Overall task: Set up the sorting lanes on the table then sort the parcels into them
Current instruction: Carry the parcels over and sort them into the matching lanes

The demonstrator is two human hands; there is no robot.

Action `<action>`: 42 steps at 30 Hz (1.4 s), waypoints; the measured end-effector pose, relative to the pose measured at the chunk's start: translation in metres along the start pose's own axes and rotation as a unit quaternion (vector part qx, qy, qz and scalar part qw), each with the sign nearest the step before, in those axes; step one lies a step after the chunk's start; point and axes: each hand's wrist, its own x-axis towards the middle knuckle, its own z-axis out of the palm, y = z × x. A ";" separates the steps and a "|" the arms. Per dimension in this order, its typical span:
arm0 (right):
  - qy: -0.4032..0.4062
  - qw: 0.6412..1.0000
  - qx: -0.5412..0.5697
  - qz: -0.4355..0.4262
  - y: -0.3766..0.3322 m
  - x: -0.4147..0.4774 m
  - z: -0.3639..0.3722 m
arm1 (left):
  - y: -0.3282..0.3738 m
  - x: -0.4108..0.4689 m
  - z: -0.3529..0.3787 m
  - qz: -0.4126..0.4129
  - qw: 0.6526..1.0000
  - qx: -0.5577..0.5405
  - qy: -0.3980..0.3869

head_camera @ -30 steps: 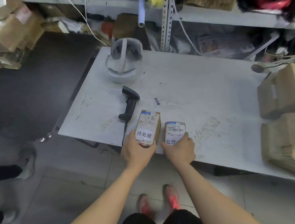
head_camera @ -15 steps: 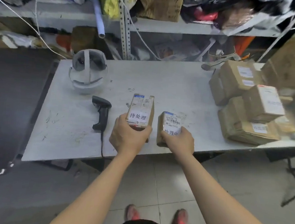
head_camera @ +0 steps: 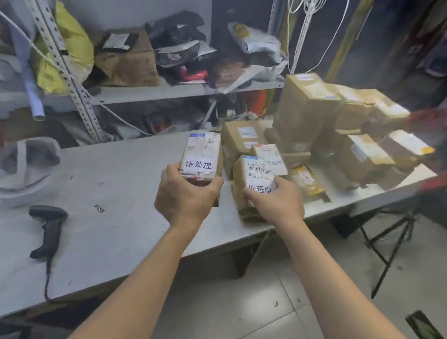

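Observation:
My left hand grips a small brown box with a white label reading 待处理, held above the grey table. Beside it, my right hand grips a second small box labelled 处理中, close to the table's front edge. Just behind both boxes a heap of brown parcels covers the right end of the table. Whether the held boxes touch the tabletop I cannot tell.
A black barcode scanner with its cable lies near the table's left front. A white headset sits at the left rear. Metal shelves full of bags stand behind. A black tripod stands on the floor at right.
Both hands have carried the two labelled boxes to the right along the table, up to the parcel heap. The view has swung right; scanner and headset now lie far left.

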 end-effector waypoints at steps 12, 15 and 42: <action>0.003 1.000 -0.003 0.022 0.131 0.090 -0.141 | 0.133 -0.053 0.136 -0.002 0.999 0.031 0.011; -0.008 0.999 -0.018 0.035 0.150 0.117 -0.151 | 0.139 -0.049 0.163 -0.007 0.999 0.043 0.014; -0.123 0.985 -0.124 0.009 0.197 0.340 -0.090 | 0.131 -0.028 0.269 -0.007 0.992 0.067 0.109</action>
